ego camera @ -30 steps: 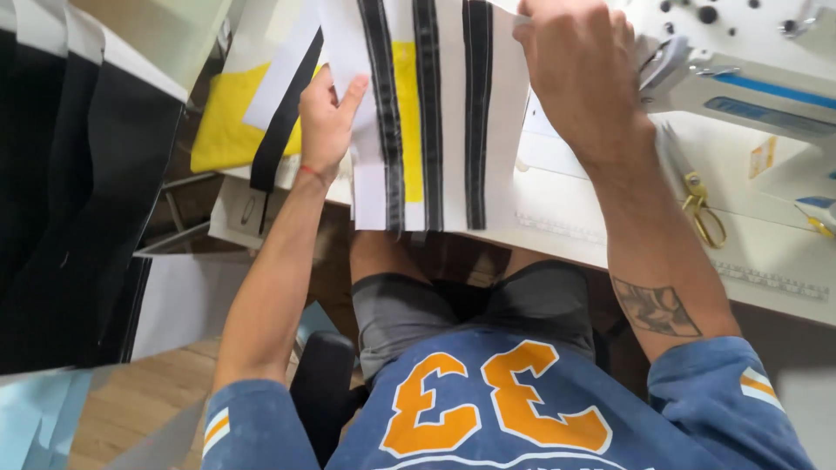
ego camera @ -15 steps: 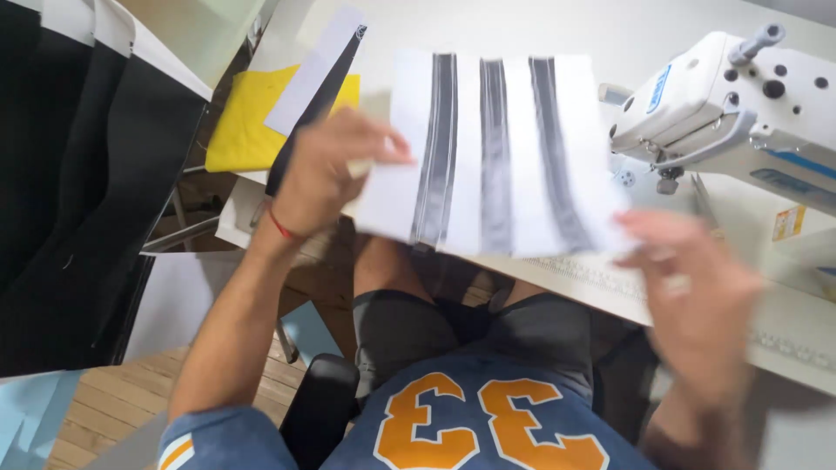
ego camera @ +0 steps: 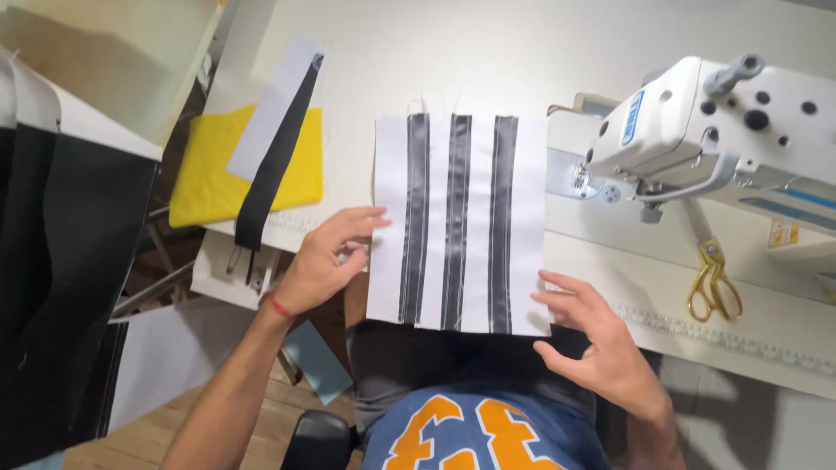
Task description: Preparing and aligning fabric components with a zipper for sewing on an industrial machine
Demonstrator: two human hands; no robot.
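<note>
A white fabric panel (ego camera: 460,224) with three dark vertical stripes lies flat on the white sewing table (ego camera: 488,61), its lower edge hanging over the table's near edge. My left hand (ego camera: 326,257) rests at the panel's left edge, fingertips touching the cloth. My right hand (ego camera: 592,344) hovers at the panel's lower right corner, fingers spread, touching or just off the corner. Neither hand grips anything.
A white sewing machine (ego camera: 714,130) stands at the right, with gold scissors (ego camera: 714,278) in front of it. At the left lie a yellow cloth (ego camera: 213,187) and a black and white strip (ego camera: 274,139). Dark fabric (ego camera: 61,287) hangs at the far left.
The striped panel was held up in my left hand; it now lies flat on the table. Both hands have let go and rest at its edges.
</note>
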